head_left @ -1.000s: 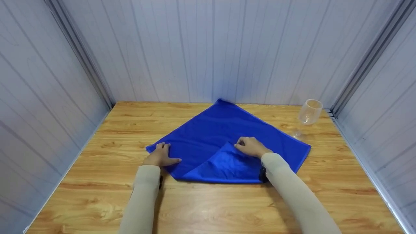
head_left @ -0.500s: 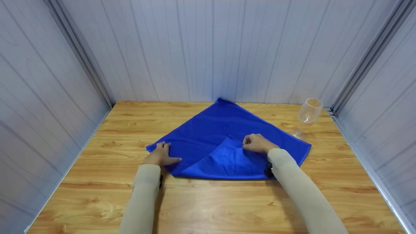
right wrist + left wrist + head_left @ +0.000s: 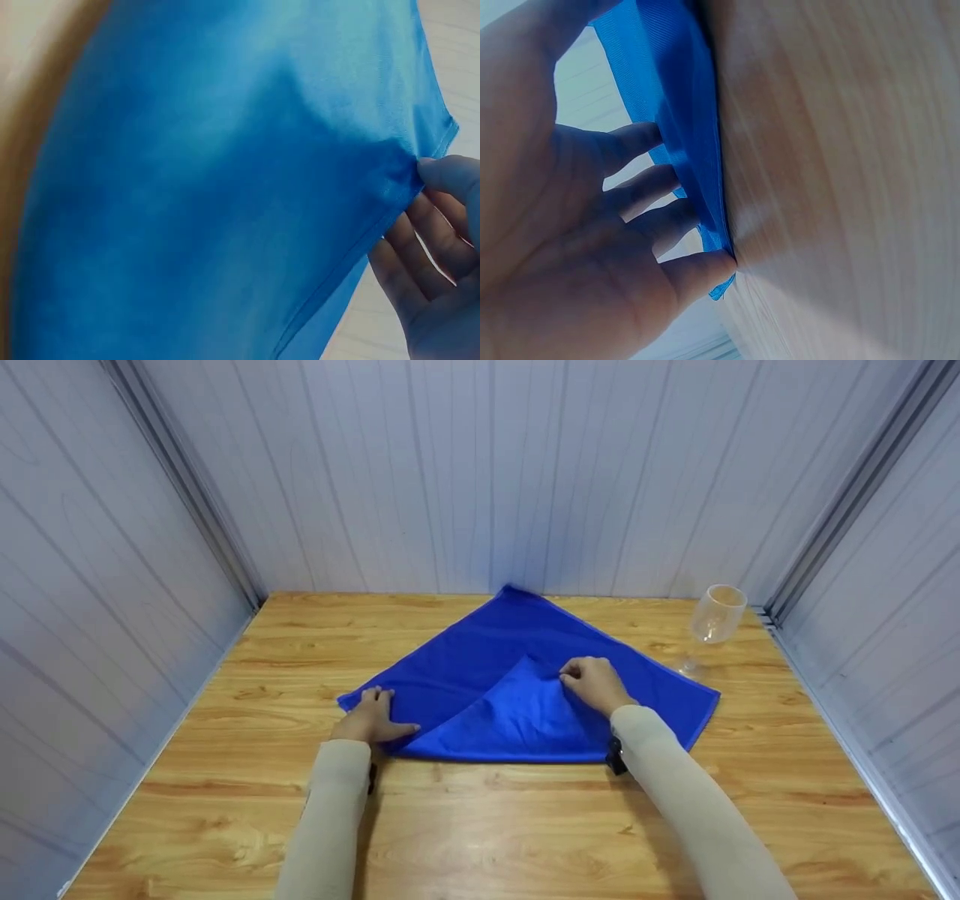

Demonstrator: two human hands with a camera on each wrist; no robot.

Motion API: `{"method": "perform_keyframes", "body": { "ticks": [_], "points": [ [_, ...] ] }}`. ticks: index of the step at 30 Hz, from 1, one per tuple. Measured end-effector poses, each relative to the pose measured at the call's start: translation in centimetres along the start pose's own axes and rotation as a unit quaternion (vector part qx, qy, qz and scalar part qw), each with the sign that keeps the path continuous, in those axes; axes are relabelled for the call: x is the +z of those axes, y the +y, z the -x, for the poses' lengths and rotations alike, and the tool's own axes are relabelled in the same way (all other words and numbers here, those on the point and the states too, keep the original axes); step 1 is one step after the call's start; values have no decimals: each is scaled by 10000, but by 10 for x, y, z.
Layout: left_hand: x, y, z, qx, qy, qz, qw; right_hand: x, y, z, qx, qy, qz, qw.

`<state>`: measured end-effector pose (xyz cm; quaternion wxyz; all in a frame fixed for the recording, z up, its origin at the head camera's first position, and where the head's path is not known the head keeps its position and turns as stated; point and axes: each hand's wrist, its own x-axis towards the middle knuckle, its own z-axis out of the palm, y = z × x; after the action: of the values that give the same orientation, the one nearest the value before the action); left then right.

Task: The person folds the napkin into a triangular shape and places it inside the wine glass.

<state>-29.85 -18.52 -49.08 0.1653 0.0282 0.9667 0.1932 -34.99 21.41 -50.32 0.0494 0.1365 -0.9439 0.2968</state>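
Note:
A blue cloth napkin (image 3: 465,675) lies spread on the wooden table, one corner pointing to the back wall. Its near part is turned up and over, showing a shinier side. My left hand (image 3: 367,720) rests on the napkin near its left corner, fingers spread; the left wrist view shows the fingertips (image 3: 682,217) touching the cloth by its edge. With thumb and fingers, my right hand (image 3: 596,682) pinches the edge of the folded-over flap (image 3: 225,187), close to the flap's corner. The right wrist view shows that pinch at the hem.
A clear stemmed glass (image 3: 718,615) stands at the back right, close to the napkin's right corner. Pale panel walls (image 3: 450,472) enclose the table (image 3: 480,832) at the back and on both sides.
My right hand has moved right and then farther back, drawing the flap along, so the near folded edge lies farther from me. The left hand has stayed in place.

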Motion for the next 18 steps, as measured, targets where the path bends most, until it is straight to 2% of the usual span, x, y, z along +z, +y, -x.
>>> {"method": "perform_keyframes", "body": {
  "ticks": [7,18],
  "points": [
    [1,-1,1,51,11,87,9999,5,5,2,3,-309,214,9993],
    [-1,1,4,39,-11,-40,10000,0,1,1,54,-773,391,9962]
  ]
}}
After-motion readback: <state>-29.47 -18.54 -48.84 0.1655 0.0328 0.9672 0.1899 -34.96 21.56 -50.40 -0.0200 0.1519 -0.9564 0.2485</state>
